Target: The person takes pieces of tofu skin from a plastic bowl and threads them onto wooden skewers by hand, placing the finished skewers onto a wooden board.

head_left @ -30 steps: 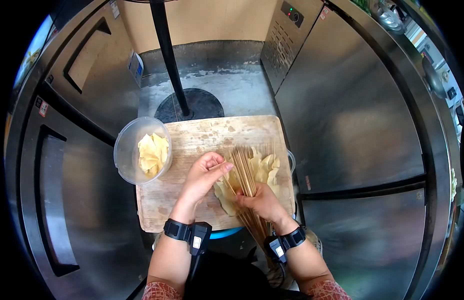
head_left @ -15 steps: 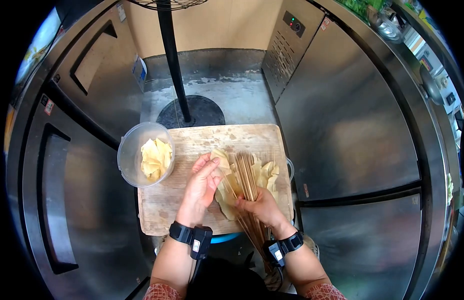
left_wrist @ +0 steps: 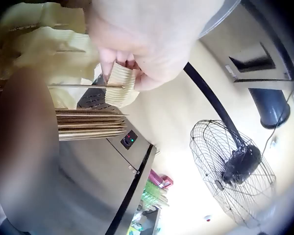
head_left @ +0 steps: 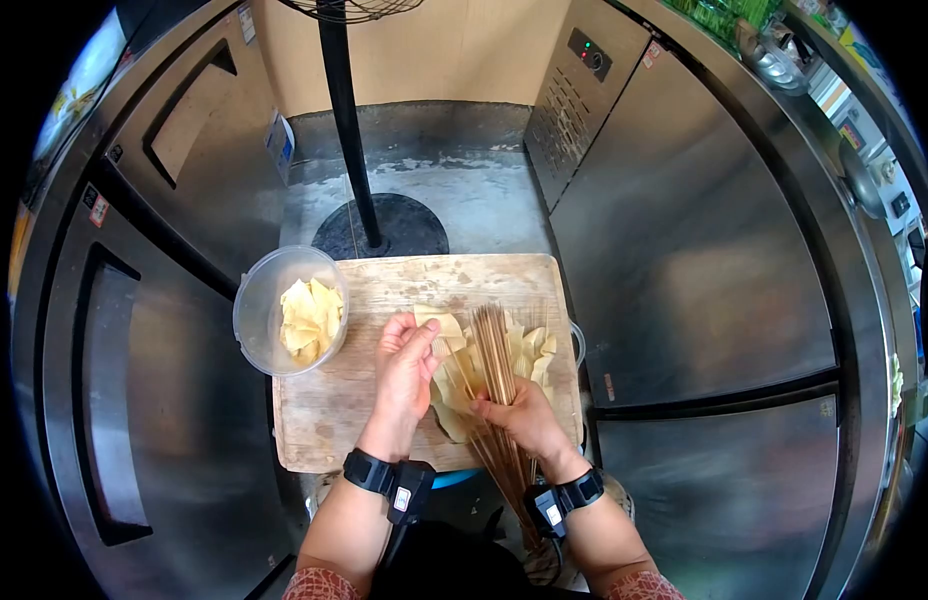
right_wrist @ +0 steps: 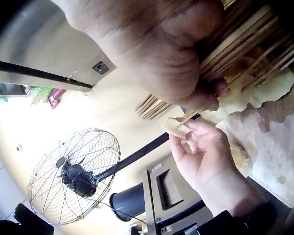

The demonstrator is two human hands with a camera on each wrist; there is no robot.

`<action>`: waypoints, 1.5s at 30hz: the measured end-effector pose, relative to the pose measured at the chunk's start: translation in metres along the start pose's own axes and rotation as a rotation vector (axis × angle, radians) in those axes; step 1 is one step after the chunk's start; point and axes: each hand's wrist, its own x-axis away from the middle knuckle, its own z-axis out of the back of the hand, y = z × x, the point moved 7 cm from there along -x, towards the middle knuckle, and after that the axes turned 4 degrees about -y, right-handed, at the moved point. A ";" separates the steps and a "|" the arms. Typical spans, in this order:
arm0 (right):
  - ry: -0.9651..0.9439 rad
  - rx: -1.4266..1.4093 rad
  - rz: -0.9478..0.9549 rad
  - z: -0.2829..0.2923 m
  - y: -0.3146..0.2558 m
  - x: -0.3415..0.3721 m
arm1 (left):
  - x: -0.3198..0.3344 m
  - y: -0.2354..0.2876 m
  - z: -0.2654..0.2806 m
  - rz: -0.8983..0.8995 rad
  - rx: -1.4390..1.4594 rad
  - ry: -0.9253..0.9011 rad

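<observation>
The left hand pinches a pale yellow ridged slice between thumb and fingers; the tip of a single thin stick meets the slice. The right hand grips a thick bundle of wooden sticks, points facing away from the body. In the right wrist view the left hand holds the slice just beyond the right fingers. More yellow sheets lie on the wooden board under and around the bundle.
A clear round tub with yellow pieces stands at the board's left. Steel cabinets flank both sides. Behind the board a black pole rises from a round base; a wire fan shows in the wrist views.
The left hand has taken hold of a slice and brought it to the tip of a single stick. The right hand keeps its grip on the bundle.
</observation>
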 end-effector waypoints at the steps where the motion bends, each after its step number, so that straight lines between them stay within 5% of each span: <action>1: -0.001 -0.001 0.002 0.000 0.000 0.000 | 0.006 0.009 -0.012 -0.040 -0.036 0.023; 5: 0.009 0.026 0.005 0.000 -0.002 0.002 | 0.009 0.019 -0.017 -0.167 -0.155 -0.081; 17: 0.028 -0.071 0.064 0.001 -0.010 0.002 | 0.024 -0.004 -0.016 0.116 -0.208 -0.123; 25: -0.024 -0.064 0.021 -0.007 -0.012 0.003 | 0.005 0.010 -0.006 -0.123 -0.102 -0.071; 32: -0.026 -0.055 0.021 -0.005 -0.006 0.002 | 0.005 0.011 -0.011 -0.057 -0.138 -0.103; 38: -0.001 -0.082 0.028 -0.001 -0.004 0.002 | 0.019 0.023 -0.026 -0.329 -0.386 -0.127; 45: 0.024 -0.109 0.030 -0.001 -0.010 0.005 | 0.025 0.009 -0.023 -0.359 -0.650 -0.063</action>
